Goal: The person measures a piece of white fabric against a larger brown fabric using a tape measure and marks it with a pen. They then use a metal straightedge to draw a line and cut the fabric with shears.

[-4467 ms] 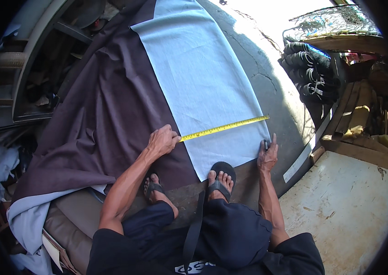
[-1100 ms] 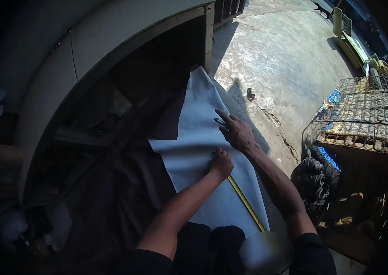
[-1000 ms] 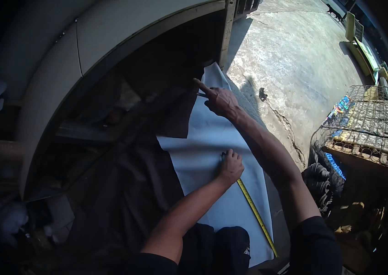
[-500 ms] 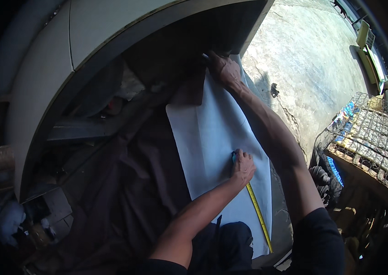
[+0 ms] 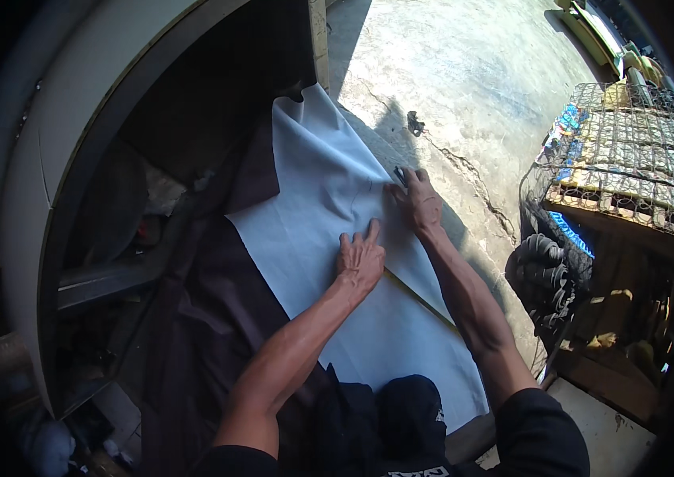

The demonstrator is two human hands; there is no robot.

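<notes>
A large sheet of material, pale grey-white on its upturned face point(image 5: 305, 175), lies spread in front of me, with a dark brown sheet point(image 5: 205, 286) on its left. My left hand point(image 5: 361, 261) rests on the pale sheet, index finger stretched out. From under it a yellow tape measure point(image 5: 424, 304) runs toward the lower right, passing beneath my right forearm; its case is hidden by the hand. At the sheet's right edge, my right hand point(image 5: 423, 203) is closed around a small dark object point(image 5: 400, 175) whose kind I cannot make out.
A pale curved-looking panel point(image 5: 74, 119) stands at the left, with a dark hollow beyond its edge. Cracked concrete floor point(image 5: 448, 103) stretches at the upper right. A wire-spring frame point(image 5: 631, 151) sits on a wooden box at right, beside dark coiled items point(image 5: 542, 266). My knees are at the bottom.
My right hand has come down from the sheet's far corner to its right edge. My left hand has shifted up and left, its index finger now extended. The view has swung rightward.
</notes>
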